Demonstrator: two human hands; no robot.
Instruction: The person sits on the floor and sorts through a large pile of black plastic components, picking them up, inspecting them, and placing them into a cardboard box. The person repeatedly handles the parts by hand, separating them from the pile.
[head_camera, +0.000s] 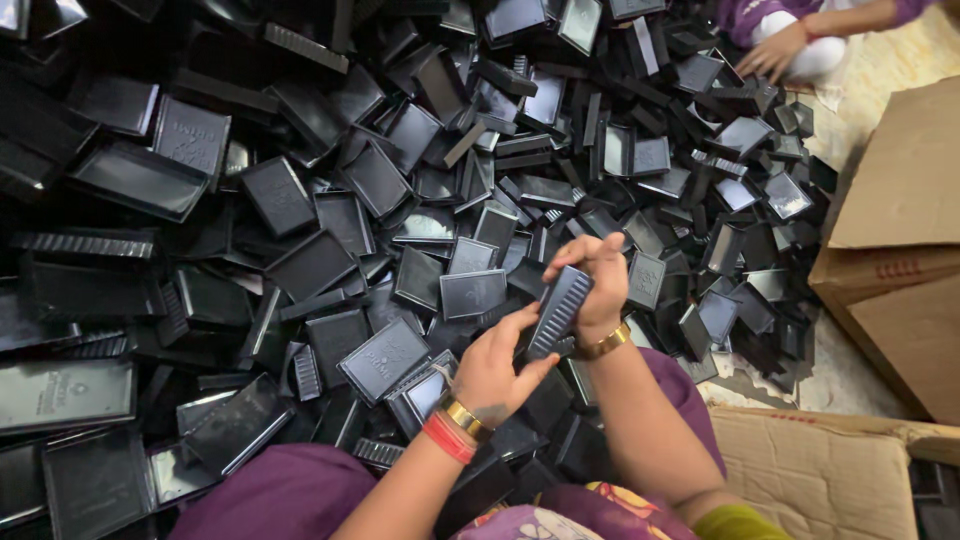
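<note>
I had one view only, head-mounted, facing steeply down and close over the hands. It faced forward across the black tray pile (380, 200); no second view overlapped.

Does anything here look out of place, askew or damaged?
The black plastic pieces lie jumbled in a loose heap, tilted every way and spilling toward the cardboard boxes. Both hands, left hand and right hand, hold a ribbed black piece; no damage shows.

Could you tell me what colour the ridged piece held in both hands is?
Black, with raised ribs: the ridged piece, in the head view.
</note>
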